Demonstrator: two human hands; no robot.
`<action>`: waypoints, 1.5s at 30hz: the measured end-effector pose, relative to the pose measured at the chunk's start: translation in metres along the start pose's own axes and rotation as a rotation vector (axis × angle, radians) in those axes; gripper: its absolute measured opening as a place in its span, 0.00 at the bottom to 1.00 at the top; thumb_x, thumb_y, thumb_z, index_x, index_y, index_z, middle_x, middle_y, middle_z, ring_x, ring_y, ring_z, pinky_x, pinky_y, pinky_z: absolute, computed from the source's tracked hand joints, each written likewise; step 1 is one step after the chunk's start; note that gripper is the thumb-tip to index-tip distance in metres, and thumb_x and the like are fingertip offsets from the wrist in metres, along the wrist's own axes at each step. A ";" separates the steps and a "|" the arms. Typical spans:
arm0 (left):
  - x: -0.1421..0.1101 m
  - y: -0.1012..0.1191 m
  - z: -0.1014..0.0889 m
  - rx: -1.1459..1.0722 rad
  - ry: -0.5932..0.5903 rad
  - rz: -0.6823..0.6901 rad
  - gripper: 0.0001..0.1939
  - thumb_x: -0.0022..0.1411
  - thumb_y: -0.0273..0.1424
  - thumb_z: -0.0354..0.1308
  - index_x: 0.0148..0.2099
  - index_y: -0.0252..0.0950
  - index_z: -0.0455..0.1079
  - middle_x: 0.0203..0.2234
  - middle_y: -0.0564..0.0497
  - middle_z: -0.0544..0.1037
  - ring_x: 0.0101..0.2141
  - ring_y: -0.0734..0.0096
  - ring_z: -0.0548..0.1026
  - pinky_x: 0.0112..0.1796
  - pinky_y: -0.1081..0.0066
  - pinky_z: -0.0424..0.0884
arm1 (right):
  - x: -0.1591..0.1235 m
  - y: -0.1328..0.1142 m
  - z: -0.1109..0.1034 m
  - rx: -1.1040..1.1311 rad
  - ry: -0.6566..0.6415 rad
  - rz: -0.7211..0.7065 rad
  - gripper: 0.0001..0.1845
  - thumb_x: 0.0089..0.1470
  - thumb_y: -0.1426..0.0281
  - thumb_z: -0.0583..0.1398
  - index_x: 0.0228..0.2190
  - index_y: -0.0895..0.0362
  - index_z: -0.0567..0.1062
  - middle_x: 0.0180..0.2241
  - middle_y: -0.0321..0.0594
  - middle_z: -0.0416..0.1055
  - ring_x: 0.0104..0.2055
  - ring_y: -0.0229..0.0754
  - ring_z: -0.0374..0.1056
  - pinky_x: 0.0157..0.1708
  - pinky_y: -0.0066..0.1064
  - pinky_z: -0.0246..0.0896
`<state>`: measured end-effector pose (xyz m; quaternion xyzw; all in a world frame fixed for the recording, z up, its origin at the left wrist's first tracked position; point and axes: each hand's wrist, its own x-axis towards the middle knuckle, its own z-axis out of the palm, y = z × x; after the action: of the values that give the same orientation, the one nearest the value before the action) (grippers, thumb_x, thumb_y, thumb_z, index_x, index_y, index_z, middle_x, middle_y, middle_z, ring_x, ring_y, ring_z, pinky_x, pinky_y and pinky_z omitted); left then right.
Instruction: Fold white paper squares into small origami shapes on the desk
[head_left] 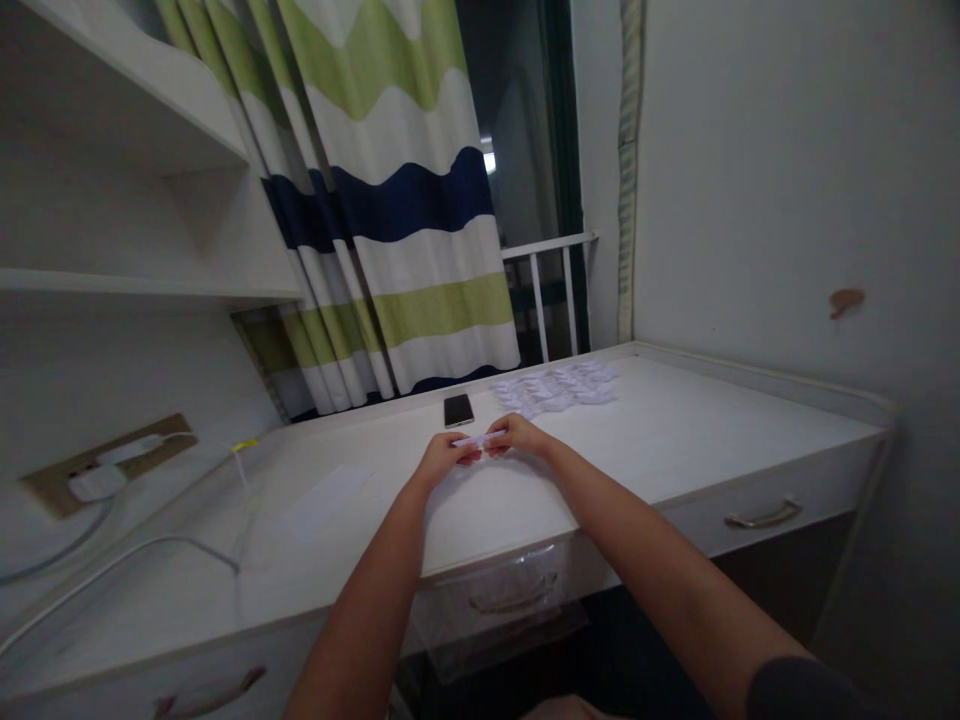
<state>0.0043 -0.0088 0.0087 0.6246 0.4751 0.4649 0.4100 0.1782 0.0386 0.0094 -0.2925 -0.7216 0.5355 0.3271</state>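
A small folded strip of white paper point(474, 440) is stretched between my two hands, just above the white desk point(495, 515). My left hand point(446, 457) pinches its left end, fingers closed. At the other end my right hand point(519, 436) grips it between thumb and fingers. Parts of the strip are hidden by the fingertips. Behind my right hand lies a cluster of several folded white paper pieces point(559, 388), set close together. Flat white paper point(330, 498) rests on the desk to the left of my left hand.
A dark phone point(458, 410) lies beyond my hands. Cables point(165, 541) and a plugged-in charger point(97, 483) are at the left wall. Shelves point(135, 283) overhang the left side. A striped curtain point(405, 200) hangs behind the desk. Clear plastic point(480, 610) hangs over the middle drawer.
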 end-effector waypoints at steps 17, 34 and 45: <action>-0.002 0.005 -0.004 -0.173 0.063 -0.049 0.11 0.48 0.31 0.61 0.32 0.27 0.70 0.22 0.44 0.77 0.26 0.67 0.76 0.30 0.70 0.71 | -0.001 -0.001 -0.004 0.166 0.046 -0.032 0.12 0.36 0.69 0.65 0.23 0.65 0.74 0.20 0.41 0.72 0.22 0.34 0.68 0.29 0.27 0.66; -0.001 0.003 -0.007 -0.123 0.112 -0.042 0.13 0.54 0.33 0.55 0.37 0.28 0.69 0.28 0.42 0.78 0.29 0.67 0.76 0.31 0.71 0.70 | 0.001 -0.003 -0.003 0.270 0.165 -0.064 0.06 0.45 0.75 0.60 0.29 0.64 0.74 0.24 0.40 0.73 0.25 0.34 0.70 0.28 0.24 0.67; -0.004 0.006 -0.006 -0.203 0.053 -0.096 0.16 0.55 0.39 0.53 0.37 0.29 0.68 0.30 0.39 0.77 0.29 0.65 0.76 0.30 0.69 0.70 | 0.008 0.003 -0.009 0.121 0.240 -0.125 0.08 0.45 0.71 0.60 0.29 0.62 0.75 0.23 0.40 0.73 0.24 0.34 0.69 0.21 0.21 0.63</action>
<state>-0.0005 -0.0134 0.0146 0.5440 0.4657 0.5065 0.4803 0.1801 0.0510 0.0093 -0.2888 -0.6604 0.5178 0.4608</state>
